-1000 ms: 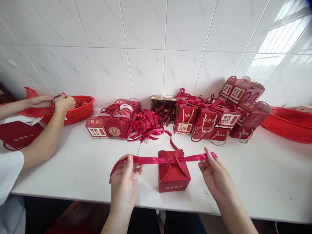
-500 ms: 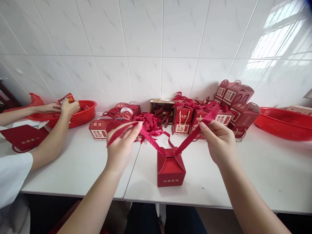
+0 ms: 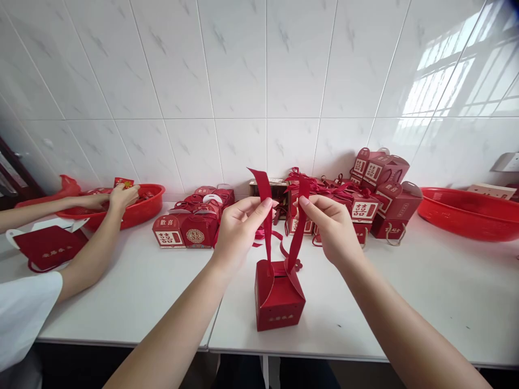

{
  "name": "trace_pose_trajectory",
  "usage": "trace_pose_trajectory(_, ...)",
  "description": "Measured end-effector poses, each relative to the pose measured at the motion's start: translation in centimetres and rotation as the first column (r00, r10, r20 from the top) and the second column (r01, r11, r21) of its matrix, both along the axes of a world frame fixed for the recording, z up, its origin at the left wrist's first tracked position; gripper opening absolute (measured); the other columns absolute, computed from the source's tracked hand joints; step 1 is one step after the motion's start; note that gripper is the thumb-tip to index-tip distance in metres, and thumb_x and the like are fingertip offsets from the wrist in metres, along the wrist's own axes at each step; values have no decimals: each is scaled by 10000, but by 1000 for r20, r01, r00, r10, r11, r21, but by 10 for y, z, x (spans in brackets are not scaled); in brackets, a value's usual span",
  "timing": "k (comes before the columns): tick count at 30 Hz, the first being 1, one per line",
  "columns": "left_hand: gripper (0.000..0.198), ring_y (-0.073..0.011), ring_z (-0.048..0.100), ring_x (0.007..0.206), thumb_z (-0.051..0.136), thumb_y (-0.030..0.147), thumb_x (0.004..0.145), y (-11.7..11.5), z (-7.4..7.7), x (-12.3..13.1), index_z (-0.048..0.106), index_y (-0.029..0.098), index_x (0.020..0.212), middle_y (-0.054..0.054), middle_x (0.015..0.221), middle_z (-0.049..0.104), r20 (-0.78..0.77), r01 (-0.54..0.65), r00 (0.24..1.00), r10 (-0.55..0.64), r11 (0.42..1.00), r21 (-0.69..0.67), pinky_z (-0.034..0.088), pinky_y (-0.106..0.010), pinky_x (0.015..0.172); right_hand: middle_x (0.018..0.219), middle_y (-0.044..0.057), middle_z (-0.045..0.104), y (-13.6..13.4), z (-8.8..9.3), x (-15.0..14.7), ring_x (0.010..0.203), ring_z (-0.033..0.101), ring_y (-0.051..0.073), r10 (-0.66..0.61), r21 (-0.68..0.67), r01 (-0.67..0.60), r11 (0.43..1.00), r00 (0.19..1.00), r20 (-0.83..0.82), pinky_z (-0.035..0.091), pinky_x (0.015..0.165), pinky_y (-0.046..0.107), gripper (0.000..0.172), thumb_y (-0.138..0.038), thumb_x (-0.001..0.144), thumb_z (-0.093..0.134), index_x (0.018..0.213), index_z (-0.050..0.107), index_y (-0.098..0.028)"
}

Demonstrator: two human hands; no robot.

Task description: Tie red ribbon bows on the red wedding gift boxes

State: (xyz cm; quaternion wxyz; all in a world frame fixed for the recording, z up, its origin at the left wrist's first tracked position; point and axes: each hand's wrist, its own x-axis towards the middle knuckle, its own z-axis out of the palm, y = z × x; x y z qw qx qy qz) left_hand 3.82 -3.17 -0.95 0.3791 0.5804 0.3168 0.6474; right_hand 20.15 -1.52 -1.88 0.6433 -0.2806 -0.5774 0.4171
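Head cam view: a red gift box (image 3: 279,300) is seen standing upright on the white table (image 3: 405,302), near the front edge and pretty much dead centre. A red ribbon (image 3: 263,186) is threaded through the box's top flaps, and both ends are pulled straight up. The left strand is pinched between thumb and fingertips of the left hand (image 3: 239,227). The right strand is pinched the same way by the right hand (image 3: 330,227). Both hands are held close together just above the box, with a small gap left between them.

Further back, against the tiled wall (image 3: 243,81), a cluster of finished boxes (image 3: 190,227) is parked on the left, and a taller stack of boxes (image 3: 385,194) is piled on the right. A shallow red basket (image 3: 470,213) is set at the far right.

On the far left, a co-worker's hand (image 3: 121,195) is held over the rim of another red basket (image 3: 146,208). A flat red box blank (image 3: 48,248) is laid on the table beside that person's arm.
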Motion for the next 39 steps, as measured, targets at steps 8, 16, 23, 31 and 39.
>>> trace_pose_trajectory(8,273,-135,574,649,575,417,864,-3,5,2,649,177,755,-10,648,607,-33,143,989,-145,989,-38,454,-255,633,609,-32,601,4,3,-11,526,589,123,176,-177,-224,958,952,-250,473,543,257,303,-424,690,750,715,568,-184)
trace_pose_trajectory(16,198,-87,444,521,677,376,791,-9,6,-1,658,181,758,32,582,533,-243,33,970,-30,999,10,367,-216,506,539,-42,568,5,2,-20,421,429,58,176,-75,-177,981,984,-28,314,433,199,200,-355,750,694,755,641,-162)
trace_pose_trajectory(23,174,-109,532,578,711,309,745,-6,-2,-9,661,175,844,2,680,615,-239,41,969,-60,996,-83,425,-228,546,616,-39,520,2,-12,-18,524,401,81,388,54,-392,918,919,69,338,521,227,157,-331,808,642,900,705,-221)
trace_pose_trajectory(31,164,-125,597,662,639,195,759,-5,-8,-27,635,175,922,15,657,595,28,292,955,-294,928,-232,468,-253,695,860,50,632,6,-17,1,801,586,159,-27,507,-256,823,874,485,485,718,303,219,-194,892,495,933,707,-231)
trace_pose_trajectory(39,382,-184,627,758,648,281,791,-22,-15,-20,584,223,1163,-21,774,658,-250,-226,935,250,967,121,460,-276,730,981,54,704,3,-32,1,877,655,194,-419,644,144,751,858,297,531,744,332,288,-188,879,506,1057,713,-278)
